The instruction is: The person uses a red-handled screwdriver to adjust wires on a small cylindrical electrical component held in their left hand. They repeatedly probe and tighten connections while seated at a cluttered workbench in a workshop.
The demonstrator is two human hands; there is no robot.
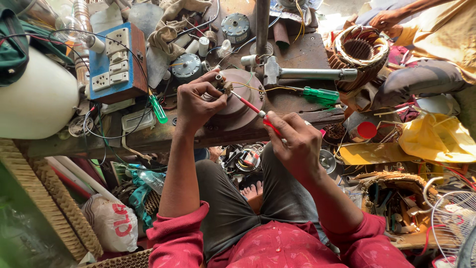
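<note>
small metal part (221,84) pinched over brown round motor cover (241,99); red-handled screwdriver (254,110) tilted, tip at part.

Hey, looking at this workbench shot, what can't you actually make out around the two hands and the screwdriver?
Head view only:
- Small part in left hand: mostly covered by fingers, too small to identify.
- Red screwdriver tip: lost against that part.
- Its handle: hidden inside right hand.
- Round brown disc: partly behind the left hand.

Wood bench (297,54): socket board (117,63), green screwdriver (321,94), motors (186,66).
</note>
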